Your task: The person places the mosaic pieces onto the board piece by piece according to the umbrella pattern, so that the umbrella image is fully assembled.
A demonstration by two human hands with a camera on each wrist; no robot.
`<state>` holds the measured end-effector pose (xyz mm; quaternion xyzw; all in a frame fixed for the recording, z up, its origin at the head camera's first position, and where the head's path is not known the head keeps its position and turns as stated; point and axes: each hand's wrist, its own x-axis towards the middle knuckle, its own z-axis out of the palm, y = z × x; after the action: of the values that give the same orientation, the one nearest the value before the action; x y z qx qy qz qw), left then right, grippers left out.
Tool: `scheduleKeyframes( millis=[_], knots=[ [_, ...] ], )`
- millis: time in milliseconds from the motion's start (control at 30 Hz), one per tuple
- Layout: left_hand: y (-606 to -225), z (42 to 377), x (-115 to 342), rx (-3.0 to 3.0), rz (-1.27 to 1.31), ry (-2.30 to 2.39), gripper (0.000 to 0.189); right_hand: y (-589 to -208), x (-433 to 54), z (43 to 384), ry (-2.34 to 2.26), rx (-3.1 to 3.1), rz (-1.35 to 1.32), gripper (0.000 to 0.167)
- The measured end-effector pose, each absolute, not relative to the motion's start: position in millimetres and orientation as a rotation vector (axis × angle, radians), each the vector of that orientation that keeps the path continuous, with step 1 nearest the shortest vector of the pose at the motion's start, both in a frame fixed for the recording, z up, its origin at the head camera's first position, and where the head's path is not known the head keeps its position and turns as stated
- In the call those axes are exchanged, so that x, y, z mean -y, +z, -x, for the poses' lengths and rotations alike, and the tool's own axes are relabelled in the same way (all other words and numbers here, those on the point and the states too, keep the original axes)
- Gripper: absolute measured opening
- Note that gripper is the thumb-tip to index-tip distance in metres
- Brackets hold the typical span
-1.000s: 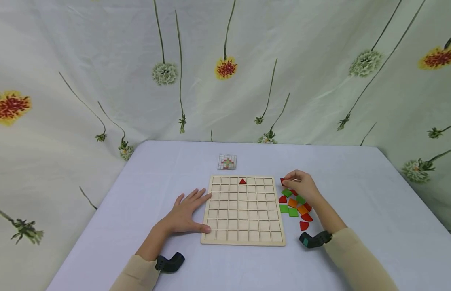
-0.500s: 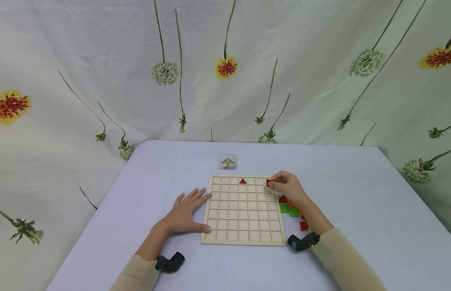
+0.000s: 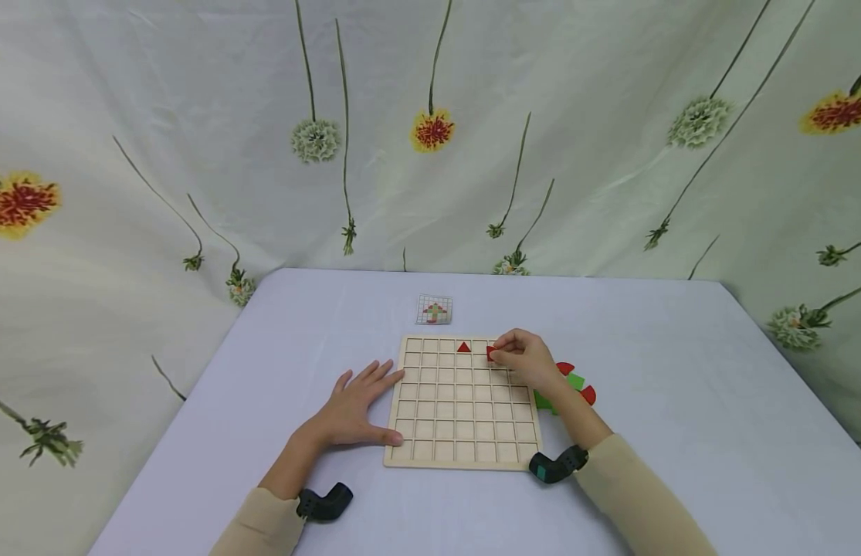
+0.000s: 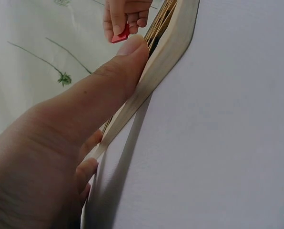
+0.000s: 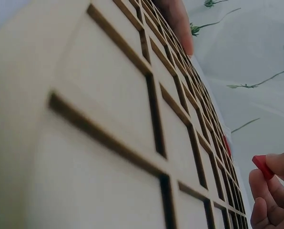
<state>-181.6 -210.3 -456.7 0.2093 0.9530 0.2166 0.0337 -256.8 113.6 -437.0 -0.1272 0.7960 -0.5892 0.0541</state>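
A pale wooden board (image 3: pixel 465 468) with a grid of square cells lies on the table. My left hand (image 3: pixel 354 409) rests at its left edge, fingers spread and straight; in the left wrist view the thumb (image 4: pixel 104 88) lies on the rim. Over the board's upper right cells, my right hand (image 3: pixel 530 361) pinches a small red tile (image 3: pixel 490 354) between thumb and fingers. The right wrist view shows this red tile (image 5: pixel 263 166) held above the grid. One red triangle tile (image 3: pixel 463 347) sits in a top-row cell.
Right of the board lies a pile of tiles, red (image 3: pixel 588 394) and green (image 3: pixel 575 381), partly hidden by my right forearm. Behind the board is a small card (image 3: pixel 434 309) with a gridded coloured picture. A flower-patterned cloth (image 3: pixel 374 201) hangs behind the table.
My right hand has carried the red tile left from the tile pile to over the board's upper right cells. The left hand and the board have stayed still.
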Motion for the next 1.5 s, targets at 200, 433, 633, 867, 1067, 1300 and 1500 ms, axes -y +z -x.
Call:
scheduleKeyframes(
  millis=[200,433,633,867,1067,1300,1500],
  knots=[
    [-456.7,181.8,210.1,-2.931,-0.636,0.653,0.106,-437.4,-99.7,256.0,-1.66,-2.573,0.402,0.024],
    [-457.3,183.3,209.9,-2.927,-0.661,0.662,0.106,-438.6,-91.5,254.7,-1.561,-2.676,0.349,0.012],
    [-458.1,184.1,210.5,-2.921,-0.653,0.64,0.108,-446.2,-86.4,253.0,-1.545,-2.747,0.354,0.007],
    [-456.7,182.2,210.8,-2.92,-0.646,0.655,0.108,-452.9,-81.0,249.1,-1.525,-2.803,0.351,0.005],
    [-457.2,182.2,211.5,-2.923,-0.64,0.656,0.107,-455.4,-78.7,247.2,-1.52,-2.857,0.388,0.005],
    [-457.5,182.2,211.6,-2.928,-0.639,0.647,0.107,-457.6,-78.6,248.7,-1.482,-2.909,0.4,0.007],
    [-458.1,182.2,211.6,-2.929,-0.637,0.647,0.107,-457.9,-79.4,247.6,-1.51,-2.899,0.381,0.008]
  ],
)
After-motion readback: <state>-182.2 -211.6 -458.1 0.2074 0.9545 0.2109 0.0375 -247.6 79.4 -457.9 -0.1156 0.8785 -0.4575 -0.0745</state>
